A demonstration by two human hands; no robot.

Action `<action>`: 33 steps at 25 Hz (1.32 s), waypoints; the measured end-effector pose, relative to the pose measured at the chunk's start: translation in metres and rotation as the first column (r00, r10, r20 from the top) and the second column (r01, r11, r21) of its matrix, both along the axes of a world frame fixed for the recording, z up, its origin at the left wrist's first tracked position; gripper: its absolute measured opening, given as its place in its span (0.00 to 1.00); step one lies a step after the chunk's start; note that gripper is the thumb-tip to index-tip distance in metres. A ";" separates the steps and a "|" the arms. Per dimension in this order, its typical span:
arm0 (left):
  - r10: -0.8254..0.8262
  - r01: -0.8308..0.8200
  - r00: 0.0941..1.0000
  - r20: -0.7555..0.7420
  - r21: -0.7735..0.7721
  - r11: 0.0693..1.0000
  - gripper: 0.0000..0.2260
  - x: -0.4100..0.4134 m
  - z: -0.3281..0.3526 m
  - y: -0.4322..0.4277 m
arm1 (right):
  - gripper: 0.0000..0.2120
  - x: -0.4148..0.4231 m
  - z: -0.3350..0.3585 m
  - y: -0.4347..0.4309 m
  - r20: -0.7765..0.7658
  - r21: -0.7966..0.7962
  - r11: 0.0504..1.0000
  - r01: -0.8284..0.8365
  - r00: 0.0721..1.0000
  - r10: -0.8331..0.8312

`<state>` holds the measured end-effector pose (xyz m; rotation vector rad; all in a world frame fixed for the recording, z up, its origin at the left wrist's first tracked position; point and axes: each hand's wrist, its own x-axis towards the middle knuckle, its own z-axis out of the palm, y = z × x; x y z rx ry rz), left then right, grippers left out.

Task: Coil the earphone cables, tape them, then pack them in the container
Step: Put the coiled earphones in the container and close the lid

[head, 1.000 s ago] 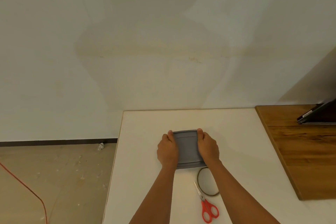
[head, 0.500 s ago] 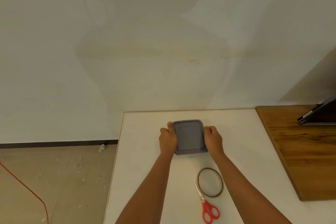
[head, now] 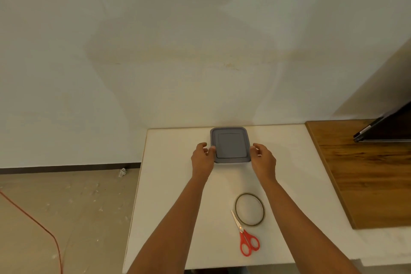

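Note:
A square container with a grey lid [head: 230, 144] sits shut at the far edge of the white table [head: 173, 196], close to the wall. My left hand [head: 202, 158] is at its left side, thumb curled onto the lid's rim. My right hand [head: 263, 159] is just beside its right side, fingers loosely curled, holding nothing. No earphone cable is visible. A thin dark ring of tape [head: 236, 203] lies flat on the table between my forearms.
Red-handled scissors [head: 246, 238] lie just in front of the tape ring. A wooden surface [head: 367, 173] adjoins the table on the right, with a dark flat device [head: 387, 127] at its back. A red cable [head: 33, 218] runs across the floor to the left.
Both hands pushed the lidded container away from me to the table's far edge by the wall. The right hand's grip has loosened. Tape ring and scissors stayed put.

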<state>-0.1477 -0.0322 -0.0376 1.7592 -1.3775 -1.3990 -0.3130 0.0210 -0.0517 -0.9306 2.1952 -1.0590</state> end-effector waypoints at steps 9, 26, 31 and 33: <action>-0.218 0.198 0.949 0.227 0.107 0.974 0.15 0.007 -0.011 0.111 | 0.11 0.011 -0.009 0.137 -0.165 0.409 0.891 -0.197 0.944 0.284; -0.421 0.601 0.731 0.537 -0.216 0.769 0.24 -0.062 -0.015 0.096 | 0.06 -0.064 0.005 0.081 0.174 0.129 0.918 0.376 0.902 -0.394; -0.491 0.738 0.604 0.628 -0.207 0.642 0.25 -0.077 -0.031 0.090 | 0.05 -0.073 0.008 0.067 0.258 0.032 0.888 0.458 0.855 -0.450; -0.462 0.721 0.621 0.633 -0.232 0.653 0.24 -0.077 -0.034 0.101 | 0.04 -0.075 0.009 0.049 0.242 0.032 0.884 0.466 0.855 -0.460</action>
